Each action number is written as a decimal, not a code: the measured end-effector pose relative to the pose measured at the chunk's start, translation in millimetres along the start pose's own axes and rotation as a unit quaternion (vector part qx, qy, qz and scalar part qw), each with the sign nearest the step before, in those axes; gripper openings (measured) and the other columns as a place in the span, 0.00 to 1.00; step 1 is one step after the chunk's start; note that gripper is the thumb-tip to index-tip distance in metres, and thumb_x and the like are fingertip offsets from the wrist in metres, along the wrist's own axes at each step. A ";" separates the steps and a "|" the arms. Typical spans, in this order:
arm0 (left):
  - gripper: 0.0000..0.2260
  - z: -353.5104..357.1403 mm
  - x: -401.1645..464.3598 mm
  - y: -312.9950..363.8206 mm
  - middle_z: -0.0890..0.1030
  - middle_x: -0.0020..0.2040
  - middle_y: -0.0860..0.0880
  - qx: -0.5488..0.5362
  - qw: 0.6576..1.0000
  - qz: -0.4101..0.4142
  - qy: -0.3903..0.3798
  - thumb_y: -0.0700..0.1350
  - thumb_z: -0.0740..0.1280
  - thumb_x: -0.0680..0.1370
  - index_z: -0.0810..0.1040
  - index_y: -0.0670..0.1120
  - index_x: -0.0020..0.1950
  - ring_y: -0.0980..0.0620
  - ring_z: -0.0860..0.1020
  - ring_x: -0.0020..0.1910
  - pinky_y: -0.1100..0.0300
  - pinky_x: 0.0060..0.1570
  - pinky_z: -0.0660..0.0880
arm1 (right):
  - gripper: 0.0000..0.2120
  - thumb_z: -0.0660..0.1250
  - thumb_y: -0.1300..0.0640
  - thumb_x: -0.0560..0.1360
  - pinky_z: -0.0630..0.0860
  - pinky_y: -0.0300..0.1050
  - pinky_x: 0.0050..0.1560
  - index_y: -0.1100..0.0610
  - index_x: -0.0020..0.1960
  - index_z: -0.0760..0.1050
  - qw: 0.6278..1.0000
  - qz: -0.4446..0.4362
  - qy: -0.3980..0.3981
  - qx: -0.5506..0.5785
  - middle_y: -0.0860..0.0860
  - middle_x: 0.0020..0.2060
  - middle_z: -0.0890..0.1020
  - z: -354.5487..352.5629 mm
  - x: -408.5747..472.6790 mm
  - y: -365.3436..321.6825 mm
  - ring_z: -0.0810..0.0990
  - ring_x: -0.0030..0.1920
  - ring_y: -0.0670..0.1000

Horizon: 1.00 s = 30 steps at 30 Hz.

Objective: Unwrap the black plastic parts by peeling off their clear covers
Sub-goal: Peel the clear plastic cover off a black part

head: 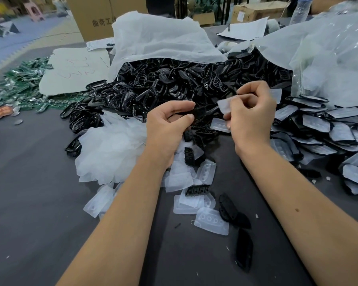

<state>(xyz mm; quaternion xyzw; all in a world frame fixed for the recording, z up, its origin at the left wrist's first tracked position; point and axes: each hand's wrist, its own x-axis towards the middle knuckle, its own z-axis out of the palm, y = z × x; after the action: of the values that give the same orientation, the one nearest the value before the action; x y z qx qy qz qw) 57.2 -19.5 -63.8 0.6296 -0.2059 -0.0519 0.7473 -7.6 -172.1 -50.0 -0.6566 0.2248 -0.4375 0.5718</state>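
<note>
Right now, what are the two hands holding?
The left hand pinches a black plastic part by its near end; the right hand pinches a clear plastic cover by its edge.

The brown cardboard box (95, 15) at the upper left of the frame carries the black printed characters "曲奇工", cut off at the white bag's edge. Red handwritten strokes mark the pale cardboard sheet (74, 71) left of centre, but they cannot be read.

The plastic parts (174, 79) are black, the peeled covers (212, 220) translucent white. The circuit boards (23, 83) are green, the table (29, 182) dark grey.
</note>
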 end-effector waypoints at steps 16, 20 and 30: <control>0.14 -1.2 -2.0 3.0 0.86 0.53 0.43 0.009 0.999 0.008 -0.041 0.38 0.78 0.75 0.84 0.44 0.60 0.44 0.87 0.48 0.52 0.51 0.83 | 0.12 0.74 0.57 0.78 0.70 0.39 0.28 0.55 0.37 0.82 0.965 0.157 -0.192 0.087 0.50 0.28 0.78 7.2 -6.1 -7.5 0.71 0.26 0.47; 0.16 0.1 -2.7 2.1 0.87 0.44 0.43 -0.019 0.997 -0.004 -0.079 0.34 0.77 0.74 0.83 0.43 0.61 0.46 0.86 0.44 0.53 0.49 0.83 | 0.10 0.74 0.58 0.79 0.69 0.37 0.26 0.59 0.39 0.82 0.966 0.156 -0.176 0.106 0.53 0.30 0.77 7.3 -4.0 -6.7 0.70 0.27 0.47; 0.15 0.1 -2.3 3.3 0.87 0.40 0.45 -0.042 0.997 -0.007 -0.069 0.30 0.75 0.75 0.84 0.45 0.58 0.47 0.86 0.42 0.58 0.46 0.82 | 0.15 0.77 0.54 0.77 0.71 0.42 0.31 0.66 0.41 0.81 0.974 0.113 -0.187 0.065 0.52 0.28 0.76 6.5 -4.9 2.5 0.72 0.28 0.48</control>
<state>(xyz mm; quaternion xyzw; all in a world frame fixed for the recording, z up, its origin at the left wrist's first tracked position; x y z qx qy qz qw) 54.5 -18.2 -61.1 0.5937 -0.2498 -0.1091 0.7571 -4.2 -165.2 -53.7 -0.6587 0.1578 -0.2531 0.6907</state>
